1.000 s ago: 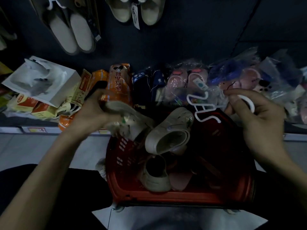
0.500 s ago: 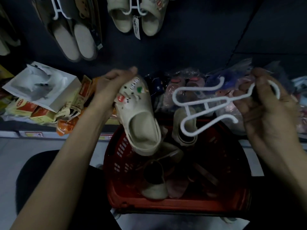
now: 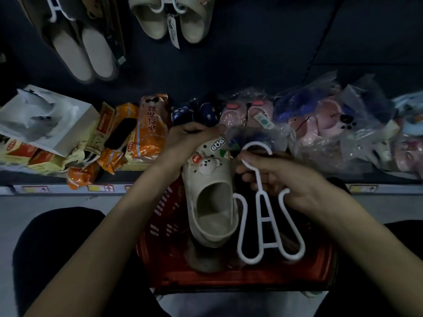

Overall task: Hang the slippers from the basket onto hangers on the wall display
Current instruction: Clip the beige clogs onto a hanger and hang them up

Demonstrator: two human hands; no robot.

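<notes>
Your left hand [image 3: 194,138] gripped the cream slipper [image 3: 212,202] by its toe, fingers curled over the charm-covered front, heel hanging down over the red basket [image 3: 229,279]. Your right hand [image 3: 281,177] pinched the white hanger [image 3: 266,219] at its neck, hook upward, the two loops dangling just beside the slipper's heel, left loop touching or nearly so. On the dark wall above, two pale pairs [image 3: 169,21] hung from hangers. Bagged slippers [image 3: 320,124] and orange packets [image 3: 151,129] crowded the shelf beyond the basket.
</notes>
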